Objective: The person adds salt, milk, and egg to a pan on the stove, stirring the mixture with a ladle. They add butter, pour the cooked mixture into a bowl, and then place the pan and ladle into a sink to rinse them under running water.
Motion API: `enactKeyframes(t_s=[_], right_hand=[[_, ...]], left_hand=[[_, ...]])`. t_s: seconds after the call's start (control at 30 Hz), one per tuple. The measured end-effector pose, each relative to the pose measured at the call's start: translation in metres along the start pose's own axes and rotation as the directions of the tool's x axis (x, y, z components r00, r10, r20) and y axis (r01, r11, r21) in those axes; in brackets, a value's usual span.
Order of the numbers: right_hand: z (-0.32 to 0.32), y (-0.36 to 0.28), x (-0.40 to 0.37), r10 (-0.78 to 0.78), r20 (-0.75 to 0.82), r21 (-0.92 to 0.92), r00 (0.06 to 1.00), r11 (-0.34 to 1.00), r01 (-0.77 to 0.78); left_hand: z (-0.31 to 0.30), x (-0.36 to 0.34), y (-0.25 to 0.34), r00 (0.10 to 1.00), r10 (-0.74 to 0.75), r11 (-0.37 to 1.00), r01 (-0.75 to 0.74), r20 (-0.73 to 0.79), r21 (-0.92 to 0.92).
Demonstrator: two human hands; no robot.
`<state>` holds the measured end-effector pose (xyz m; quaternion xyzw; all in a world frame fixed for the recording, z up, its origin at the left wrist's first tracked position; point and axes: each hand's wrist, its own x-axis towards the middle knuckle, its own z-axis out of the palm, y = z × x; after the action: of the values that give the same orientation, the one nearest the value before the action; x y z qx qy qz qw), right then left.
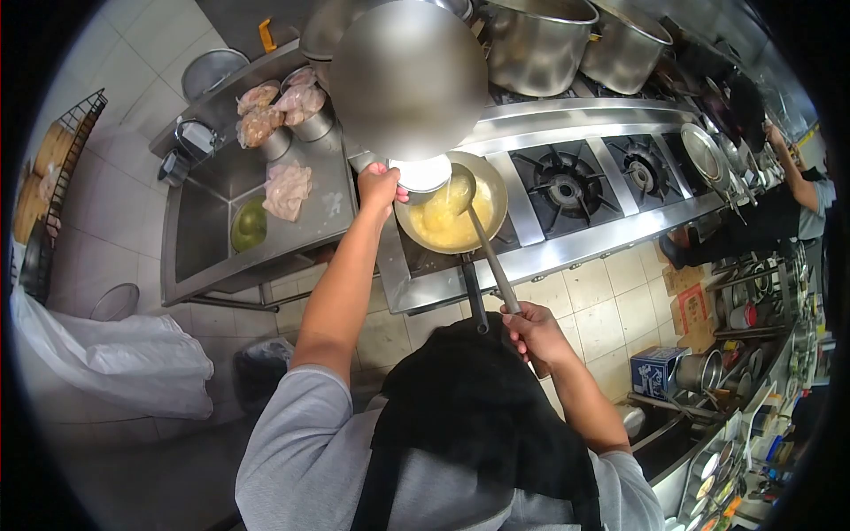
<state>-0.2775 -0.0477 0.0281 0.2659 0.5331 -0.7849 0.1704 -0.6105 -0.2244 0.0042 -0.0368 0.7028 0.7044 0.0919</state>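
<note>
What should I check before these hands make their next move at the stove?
1. Left hand holds the bowl: ok.
2. Right hand grips the ladle by its handle: ok.
3. Ladle head within the pan's outline, seen from above: ok.
4. Pan handle free of both hands: ok, neither holds it.
5. Bowl's contents known: cannot tell, the inside is too bright.
6. Flame under the pan: cannot tell, the pan hides it.

A round metal pan (498, 205) sits on a long steel stove (529, 205), right of a rectangular steel counter (320, 205), with cylindrical steel pots (540, 55) behind to the right.
</note>
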Motion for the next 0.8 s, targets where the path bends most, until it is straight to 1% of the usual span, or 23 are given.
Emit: enactKeyframes(t_s=[0.03, 0.07, 0.13, 0.17, 0.23, 0.27, 0.33, 0.37, 0.43, 0.47, 0.5, 0.53, 0.57, 0.6, 0.63, 0.67, 0.7, 0.77, 0.8], right_hand=[[0.001, 0.001, 0.001, -0.048, -0.055, -0.167, 0.997, 0.985, 0.038], [0.0, 0.001, 0.002, -0.049, -0.055, -0.168, 0.997, 0.985, 0.039], [-0.001, -0.001, 0.005, -0.129, -0.089, -0.412, 0.988, 0.908, 0.082], [-0.003, 0.001, 0.007, -0.13, -0.089, -0.412, 0.988, 0.908, 0.082], [-0.008, 0.007, 0.012, -0.256, -0.105, -0.625, 0.961, 0.769, 0.137], [-0.008, 0.009, 0.013, -0.256, -0.104, -0.625, 0.961, 0.768, 0.137], [-0.006, 0.013, 0.014, -0.424, -0.103, -0.829, 0.9, 0.537, 0.158], [-0.01, 0.022, 0.02, -0.424, -0.101, -0.829, 0.9, 0.536, 0.159], [-0.021, 0.042, 0.035, -0.514, 0.003, -0.874, 0.858, 0.416, 0.252], [-0.02, 0.032, 0.032, -0.514, 0.004, -0.874, 0.858, 0.415, 0.253], [-0.017, 0.015, 0.025, -0.223, -0.074, -0.502, 0.972, 0.851, 0.157], [-0.015, 0.003, 0.021, 0.085, 0.02, 0.007, 0.996, 0.996, -0.085], [-0.018, 0.0, 0.021, 0.085, 0.02, 0.008, 0.996, 0.996, -0.085], [-0.023, -0.003, 0.02, 0.126, 0.133, 0.269, 0.983, 0.95, -0.158], [-0.026, -0.004, 0.019, 0.134, 0.252, 0.499, 0.958, 0.83, -0.248], [-0.024, -0.007, 0.016, 0.142, 0.222, 0.461, 0.965, 0.857, -0.232], [-0.02, -0.007, 0.013, 0.142, 0.222, 0.461, 0.965, 0.856, -0.232], [-0.01, -0.005, 0.007, 0.019, 0.081, 0.249, 0.997, 0.968, -0.038], [-0.007, -0.006, 0.006, 0.019, 0.082, 0.248, 0.996, 0.968, -0.039]], left_hand=[[0.0, 0.001, 0.0, 1.0, 0.001, 1.0, -0.001, 0.001, 0.0], [0.0, 0.001, 0.0, 1.0, -0.002, 1.0, 0.002, 0.006, -0.005], [0.0, 0.002, 0.0, 1.0, -0.003, 1.0, 0.003, 0.012, -0.011], [0.0, 0.002, 0.0, 1.0, -0.004, 1.0, 0.004, 0.008, -0.007], [0.001, 0.002, 0.0, 1.0, -0.005, 1.0, 0.005, 0.004, -0.003], [0.001, 0.002, 0.0, 1.0, -0.007, 1.0, 0.007, 0.002, -0.009], [0.003, 0.002, 0.001, 1.0, -0.008, 1.0, 0.008, -0.002, -0.016], [0.004, 0.001, 0.001, 1.0, -0.008, 1.0, 0.008, -0.006, -0.016], [0.004, 0.002, 0.002, 1.0, -0.008, 1.0, 0.007, -0.011, -0.017], [0.003, 0.002, 0.002, 1.0, -0.013, 1.0, 0.013, -0.005, -0.016], [0.003, 0.002, 0.002, 1.0, -0.02, 1.0, 0.02, 0.002, -0.013], [0.003, 0.002, 0.001, 1.0, -0.02, 1.0, 0.02, 0.002, -0.012], [0.002, 0.003, 0.0, 1.0, -0.017, 1.0, 0.017, 0.005, -0.017], [0.002, 0.004, -0.001, 1.0, -0.014, 1.0, 0.014, 0.007, -0.02], [0.001, 0.005, -0.002, 1.0, -0.014, 1.0, 0.015, 0.008, -0.019], [0.001, 0.005, -0.001, 1.0, -0.014, 1.0, 0.014, 0.009, -0.023], [0.001, 0.005, -0.001, 1.0, -0.013, 1.0, 0.013, 0.01, -0.028], [0.001, 0.005, -0.001, 1.0, -0.012, 0.999, 0.012, 0.008, -0.03], [0.001, 0.005, -0.001, 1.0, -0.009, 0.999, 0.01, 0.006, -0.031]])
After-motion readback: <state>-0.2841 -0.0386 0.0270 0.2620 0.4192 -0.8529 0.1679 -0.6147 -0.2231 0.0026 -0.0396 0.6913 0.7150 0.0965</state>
